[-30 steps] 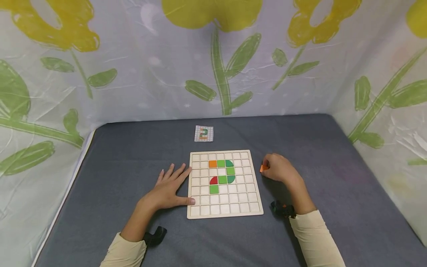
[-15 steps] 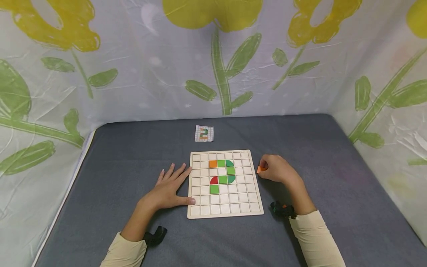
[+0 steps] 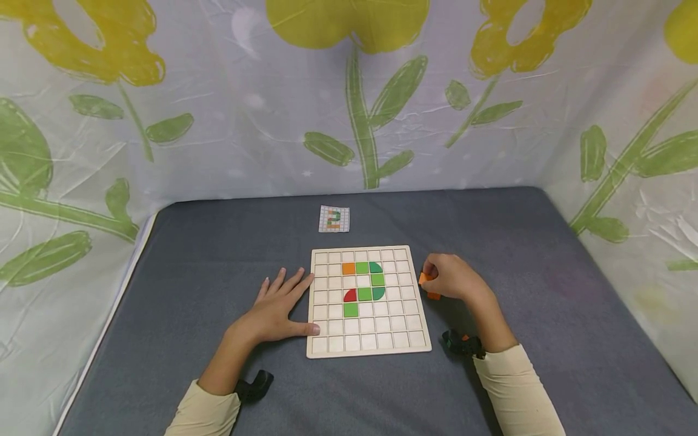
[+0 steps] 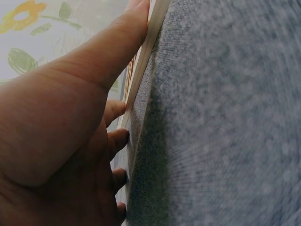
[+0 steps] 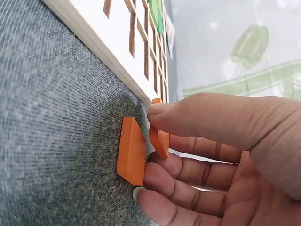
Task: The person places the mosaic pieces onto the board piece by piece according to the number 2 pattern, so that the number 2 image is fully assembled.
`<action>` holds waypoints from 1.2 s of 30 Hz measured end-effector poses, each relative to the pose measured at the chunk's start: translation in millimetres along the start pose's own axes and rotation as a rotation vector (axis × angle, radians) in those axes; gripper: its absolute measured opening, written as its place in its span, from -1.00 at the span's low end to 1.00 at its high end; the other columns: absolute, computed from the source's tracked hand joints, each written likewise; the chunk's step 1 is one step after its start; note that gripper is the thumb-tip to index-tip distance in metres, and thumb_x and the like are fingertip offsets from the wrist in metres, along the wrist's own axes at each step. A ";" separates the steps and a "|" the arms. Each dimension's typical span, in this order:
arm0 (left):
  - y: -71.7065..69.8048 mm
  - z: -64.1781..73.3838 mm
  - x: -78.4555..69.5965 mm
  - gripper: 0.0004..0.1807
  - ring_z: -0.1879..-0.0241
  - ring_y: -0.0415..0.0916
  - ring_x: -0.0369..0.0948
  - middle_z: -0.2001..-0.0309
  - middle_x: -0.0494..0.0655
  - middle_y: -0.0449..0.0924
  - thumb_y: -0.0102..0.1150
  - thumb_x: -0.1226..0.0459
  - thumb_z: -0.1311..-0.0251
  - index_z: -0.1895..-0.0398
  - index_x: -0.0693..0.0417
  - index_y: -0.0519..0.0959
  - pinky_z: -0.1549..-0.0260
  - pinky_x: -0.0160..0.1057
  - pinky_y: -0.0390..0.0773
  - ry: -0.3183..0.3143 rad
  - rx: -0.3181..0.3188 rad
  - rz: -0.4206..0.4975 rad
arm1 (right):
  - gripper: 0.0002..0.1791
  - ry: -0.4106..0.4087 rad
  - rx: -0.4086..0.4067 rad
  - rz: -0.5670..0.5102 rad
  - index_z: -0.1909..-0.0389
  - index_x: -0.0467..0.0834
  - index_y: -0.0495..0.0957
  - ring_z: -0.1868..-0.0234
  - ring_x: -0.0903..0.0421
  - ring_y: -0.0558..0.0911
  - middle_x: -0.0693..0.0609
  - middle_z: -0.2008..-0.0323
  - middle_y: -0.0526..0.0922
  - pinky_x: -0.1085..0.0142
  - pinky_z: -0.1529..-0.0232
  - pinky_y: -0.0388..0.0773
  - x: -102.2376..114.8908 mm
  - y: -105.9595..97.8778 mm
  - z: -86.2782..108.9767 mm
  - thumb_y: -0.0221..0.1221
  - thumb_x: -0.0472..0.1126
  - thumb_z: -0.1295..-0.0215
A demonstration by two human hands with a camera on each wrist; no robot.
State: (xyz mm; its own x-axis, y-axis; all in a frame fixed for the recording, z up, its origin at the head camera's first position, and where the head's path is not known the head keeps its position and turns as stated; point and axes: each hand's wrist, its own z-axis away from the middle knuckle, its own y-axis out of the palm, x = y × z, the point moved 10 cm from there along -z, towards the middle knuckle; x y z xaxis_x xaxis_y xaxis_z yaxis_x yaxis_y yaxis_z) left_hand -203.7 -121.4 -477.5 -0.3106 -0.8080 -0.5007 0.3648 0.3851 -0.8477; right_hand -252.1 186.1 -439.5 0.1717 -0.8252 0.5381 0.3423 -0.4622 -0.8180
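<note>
A wooden grid board (image 3: pixel 376 342) lies on the table with orange, green and red tiles set in several of its squares. My left hand (image 3: pixel 272 315) is spread flat at the board's left edge, its thumb over the rim and the index fingertip at the side. Just beyond the right edge, my right hand (image 3: pixel 455 278) pinches an orange square tile (image 5: pixel 162 142) between thumb and fingers. Close under those fingers is a second orange tile (image 5: pixel 131 151), by the cloth; ring and little fingertips are right beside it in the right wrist view.
Behind the board lies a small card (image 3: pixel 334 219) printed with a coloured grid pattern. Dark grey cloth (image 3: pixel 229 242) covers the table. A flower-printed curtain (image 3: pixel 245 121) rises along the back and both sides.
My right hand has shifted slightly left, bringing the pinched orange tile closer to the board. A second orange tile now shows beneath the hand. The left hand stays in place.
</note>
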 end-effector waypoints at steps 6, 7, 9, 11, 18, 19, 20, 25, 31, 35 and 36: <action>0.2 -0.1 -0.6 0.20 -0.54 -0.34 0.23 -0.58 0.13 -0.06 0.37 -0.32 0.00 -0.62 -0.04 0.05 -0.38 0.32 -0.36 -0.001 0.005 0.002 | -0.84 -0.006 0.007 0.012 0.24 -0.27 0.60 0.36 0.03 0.56 -0.05 0.35 0.61 0.10 0.30 0.54 0.9 0.8 0.1 0.35 -0.33 -0.20; 0.1 0.0 -0.6 0.20 -0.54 -0.34 0.22 -0.58 0.12 -0.07 0.37 -0.32 0.00 -0.62 -0.04 0.05 -0.38 0.32 -0.36 -0.001 0.006 0.004 | -0.84 -0.009 0.006 0.015 0.24 -0.27 0.61 0.36 0.03 0.55 -0.04 0.36 0.61 0.10 0.30 0.54 1.7 0.8 0.0 0.35 -0.33 -0.20; -0.3 0.3 -0.8 0.20 -0.54 -0.35 0.23 -0.58 0.12 -0.07 0.37 -0.31 0.00 -0.62 -0.04 0.05 -0.38 0.32 -0.36 0.000 0.005 0.006 | -0.84 -0.013 0.009 0.016 0.24 -0.26 0.61 0.37 0.04 0.55 -0.03 0.37 0.61 0.10 0.29 0.53 3.3 1.3 -0.2 0.36 -0.31 -0.20; -0.4 0.4 -0.8 0.20 -0.54 -0.34 0.23 -0.58 0.13 -0.06 0.37 -0.32 0.00 -0.62 -0.04 0.05 -0.38 0.33 -0.35 0.003 0.004 0.005 | -0.83 -0.017 0.014 0.015 0.24 -0.26 0.61 0.38 0.05 0.54 -0.01 0.37 0.60 0.11 0.29 0.53 4.9 1.7 -0.2 0.36 -0.30 -0.20; 0.7 0.4 0.1 0.19 -0.54 -0.34 0.23 -0.58 0.11 -0.06 0.37 -0.32 0.00 -0.62 -0.05 0.06 -0.38 0.33 -0.35 0.005 0.004 0.002 | -0.80 -0.051 0.017 0.004 0.23 -0.24 0.64 0.38 0.10 0.55 0.02 0.37 0.62 0.14 0.29 0.54 13.9 4.1 -0.6 0.41 -0.28 -0.17; 0.7 0.4 0.1 0.19 -0.54 -0.34 0.23 -0.58 0.11 -0.06 0.37 -0.32 0.00 -0.62 -0.05 0.06 -0.38 0.33 -0.35 0.004 0.004 0.003 | -0.79 -0.057 0.016 0.002 0.23 -0.24 0.64 0.38 0.10 0.55 0.02 0.37 0.62 0.14 0.28 0.54 15.7 4.7 -0.5 0.42 -0.28 -0.16; 0.8 0.4 0.1 0.20 -0.54 -0.34 0.23 -0.58 0.11 -0.06 0.37 -0.32 0.00 -0.62 -0.05 0.06 -0.38 0.33 -0.35 0.004 0.004 0.003 | -0.79 -0.065 0.016 0.000 0.23 -0.24 0.64 0.37 0.09 0.54 0.03 0.38 0.62 0.14 0.27 0.53 17.6 5.4 -0.6 0.43 -0.28 -0.15; 0.6 0.5 0.0 0.20 -0.54 -0.34 0.23 -0.58 0.12 -0.06 0.37 -0.32 0.01 -0.62 -0.04 0.06 -0.38 0.33 -0.35 0.003 0.001 0.005 | -0.80 -0.100 0.022 0.003 0.29 -0.21 0.64 0.39 0.10 0.50 0.06 0.43 0.57 0.18 0.29 0.49 27.2 10.5 -0.7 0.45 -0.29 -0.10; -1.0 1.0 -1.9 0.19 -0.54 -0.32 0.25 -0.58 0.14 -0.05 0.37 -0.31 0.00 -0.61 -0.02 0.07 -0.37 0.35 -0.34 0.007 -0.002 0.006 | -0.84 -0.153 0.045 0.033 0.33 -0.19 0.64 0.40 0.12 0.48 0.08 0.44 0.56 0.19 0.29 0.48 43.2 16.9 2.4 0.42 -0.32 -0.08; -1.6 1.3 -2.1 0.18 -0.53 -0.32 0.26 -0.57 0.15 -0.04 0.37 -0.31 -0.01 -0.61 -0.01 0.08 -0.37 0.36 -0.34 0.011 -0.006 0.009 | -0.83 -0.195 0.059 0.049 0.37 -0.17 0.61 0.42 0.14 0.44 0.07 0.46 0.53 0.23 0.34 0.43 55.3 22.7 4.9 0.42 -0.32 -0.06; -1.6 1.3 -1.9 0.18 -0.53 -0.32 0.26 -0.57 0.15 -0.04 0.37 -0.31 -0.01 -0.61 -0.01 0.08 -0.37 0.36 -0.34 0.011 -0.006 0.008 | -0.83 -0.207 0.062 0.048 0.39 -0.17 0.61 0.42 0.14 0.42 0.07 0.48 0.51 0.24 0.35 0.40 58.2 24.5 5.3 0.43 -0.32 -0.05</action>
State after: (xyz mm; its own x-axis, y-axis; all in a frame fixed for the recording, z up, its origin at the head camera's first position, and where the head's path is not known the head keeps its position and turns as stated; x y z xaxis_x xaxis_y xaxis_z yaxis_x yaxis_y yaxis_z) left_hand -202.5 -121.1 -475.0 -0.3173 -0.7998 -0.5096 0.3619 0.3945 -0.8446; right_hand -228.9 128.5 -427.1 0.3724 -0.7586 0.5346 0.3848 -0.3980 -0.8328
